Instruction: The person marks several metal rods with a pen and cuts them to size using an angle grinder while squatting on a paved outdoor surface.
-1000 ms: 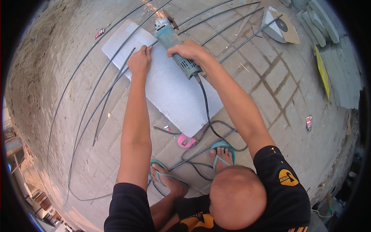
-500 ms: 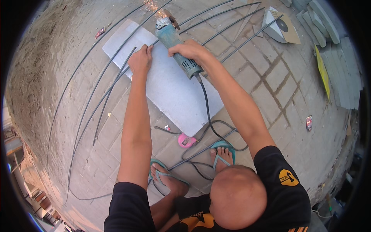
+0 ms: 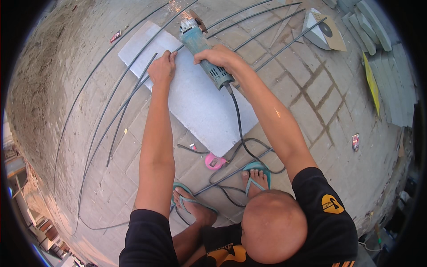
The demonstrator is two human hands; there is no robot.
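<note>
My right hand [image 3: 218, 58] is wrapped round the body of a teal angle grinder [image 3: 197, 42]. Its disc [image 3: 199, 21] is at the far end, and orange sparks [image 3: 177, 8] fly off there near the top edge. The exact contact point is hard to make out. With closed fingers, my left hand [image 3: 162, 69] grips a thin steel rod [image 3: 179, 48] just left of the grinder. Beneath both hands lies a pale grey slab [image 3: 202, 113]. The grinder's black cable [image 3: 237, 109] runs back toward my feet.
Several more long rods [image 3: 284, 48] fan across the paving. Near my sandalled feet [image 3: 255, 180] lie loops of cable and a pink tape measure [image 3: 214, 162]. At the far right are a spare disc [image 3: 325, 30] on cardboard and stacked grey slabs [image 3: 398, 84]. Sand [image 3: 33, 89] lies at left.
The grinder and both hands have barely moved. Sparks still fly at the disc, with a slightly different spread, and a small bright streak now shows over my right forearm.
</note>
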